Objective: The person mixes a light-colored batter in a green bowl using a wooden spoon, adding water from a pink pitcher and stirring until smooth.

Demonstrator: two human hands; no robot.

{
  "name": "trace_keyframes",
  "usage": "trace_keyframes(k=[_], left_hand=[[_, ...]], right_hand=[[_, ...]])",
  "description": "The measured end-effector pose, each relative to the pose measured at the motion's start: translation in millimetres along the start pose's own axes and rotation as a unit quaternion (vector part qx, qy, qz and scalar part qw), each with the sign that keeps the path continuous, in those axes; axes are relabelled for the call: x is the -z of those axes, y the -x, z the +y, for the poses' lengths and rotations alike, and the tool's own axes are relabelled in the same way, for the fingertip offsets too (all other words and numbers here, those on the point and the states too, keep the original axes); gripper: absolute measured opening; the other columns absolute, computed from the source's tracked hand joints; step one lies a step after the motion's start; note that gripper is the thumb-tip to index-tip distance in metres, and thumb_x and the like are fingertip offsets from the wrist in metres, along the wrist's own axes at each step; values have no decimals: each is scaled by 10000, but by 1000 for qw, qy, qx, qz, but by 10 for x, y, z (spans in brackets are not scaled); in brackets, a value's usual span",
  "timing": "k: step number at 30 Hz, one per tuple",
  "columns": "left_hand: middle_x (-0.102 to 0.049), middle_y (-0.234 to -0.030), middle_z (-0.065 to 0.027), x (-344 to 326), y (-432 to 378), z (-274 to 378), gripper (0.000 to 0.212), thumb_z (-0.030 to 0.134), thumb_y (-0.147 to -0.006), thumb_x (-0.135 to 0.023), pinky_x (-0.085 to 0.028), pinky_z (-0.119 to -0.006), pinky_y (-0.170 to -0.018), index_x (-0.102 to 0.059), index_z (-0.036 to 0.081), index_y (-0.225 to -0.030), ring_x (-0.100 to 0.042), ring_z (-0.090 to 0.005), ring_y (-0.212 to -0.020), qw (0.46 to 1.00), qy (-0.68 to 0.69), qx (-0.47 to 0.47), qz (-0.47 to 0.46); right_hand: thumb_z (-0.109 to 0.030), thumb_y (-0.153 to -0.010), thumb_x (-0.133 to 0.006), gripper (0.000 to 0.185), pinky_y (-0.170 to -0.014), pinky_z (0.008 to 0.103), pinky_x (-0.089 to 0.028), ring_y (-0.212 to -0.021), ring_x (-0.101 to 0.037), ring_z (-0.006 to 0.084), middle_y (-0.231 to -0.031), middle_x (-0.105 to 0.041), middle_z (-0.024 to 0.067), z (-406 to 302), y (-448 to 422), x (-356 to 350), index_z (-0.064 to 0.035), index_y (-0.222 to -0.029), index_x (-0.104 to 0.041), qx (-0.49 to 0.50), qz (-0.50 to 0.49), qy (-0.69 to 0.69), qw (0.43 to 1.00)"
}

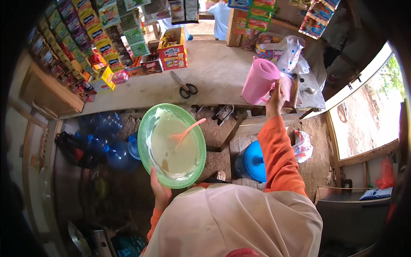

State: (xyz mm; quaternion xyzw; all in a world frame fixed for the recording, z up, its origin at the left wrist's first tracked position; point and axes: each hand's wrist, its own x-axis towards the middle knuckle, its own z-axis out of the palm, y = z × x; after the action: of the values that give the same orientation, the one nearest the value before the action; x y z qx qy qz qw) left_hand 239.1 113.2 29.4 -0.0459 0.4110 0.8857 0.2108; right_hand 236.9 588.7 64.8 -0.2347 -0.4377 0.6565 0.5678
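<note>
My left hand (pixel 160 189) grips the lower rim of a green plastic basin (pixel 199 151) and holds it up in front of my body. Pale, cloudy liquid (pixel 160 135) fills much of the basin, and an orange plastic spoon (pixel 188 131) stands in it, its bowl partly sunk. With my right hand (pixel 276 101) I hold a pink plastic pitcher (pixel 257 80) by its handle, at the right part of the counter's front edge. The pitcher's lid is on. Whether its base rests on the counter, I cannot tell. Scissors with black handles (pixel 184 87) lie on the counter between basin and snack boxes.
The counter (pixel 212 70) runs across ahead, bearing snack boxes (pixel 173 53) and a plastic bag (pixel 290 53). Sachet strips (pixel 96 32) hang above. Below are a blue lidded bucket (pixel 250 162), large water bottles (pixel 117 155) and a wooden bench (pixel 257 123). Someone in light blue stands beyond the counter.
</note>
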Motion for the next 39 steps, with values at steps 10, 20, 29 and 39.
trace_keyframes(k=[10, 20, 29, 39], left_hand=[[-415, -1337, -104, 96, -133, 3, 488, 332, -955, -363, -276, -370, -1038, -335, 21, -1330, -388, -228, -1231, 999, 10, -47, 13], [-440, -1309, -87, 48, -170, -53, 442, 287, -959, -387, -317, -344, -1012, -354, 30, -1317, -419, -201, -1200, 999, 51, -12, -3], [-464, -1269, -70, 109, -46, 2, 426, 258, -954, -419, -339, -323, -981, -371, 27, -1309, -441, -175, -1156, 1000, 21, -15, -14], [-435, -1304, -77, 372, -64, 52, 456, 291, -961, -398, -320, -341, -1005, -335, 38, -1335, -415, -187, -1192, 1000, 13, -14, -6]], right_hand=[[-461, -856, -549, 465, -820, 370, -391, -937, -507, 248, -955, -555, 122, 68, -63, 66, -42, -1054, -512, 300, 199, 610, 706], [-274, -748, -597, 233, -950, 441, -293, -1056, -516, 146, -956, -614, 16, -93, 2023, -1261, -173, -957, -608, 453, -587, 556, 376], [-198, -730, -576, 110, -629, 317, -422, -646, -596, 181, -645, -571, -2, 72, 1966, -1471, -180, -623, -593, 450, -577, 535, 423], [-224, -730, -590, 61, -683, 351, -356, -698, -558, 168, -632, -547, -1, -479, 2414, -1193, -199, -687, -626, 400, -636, 462, 471]])
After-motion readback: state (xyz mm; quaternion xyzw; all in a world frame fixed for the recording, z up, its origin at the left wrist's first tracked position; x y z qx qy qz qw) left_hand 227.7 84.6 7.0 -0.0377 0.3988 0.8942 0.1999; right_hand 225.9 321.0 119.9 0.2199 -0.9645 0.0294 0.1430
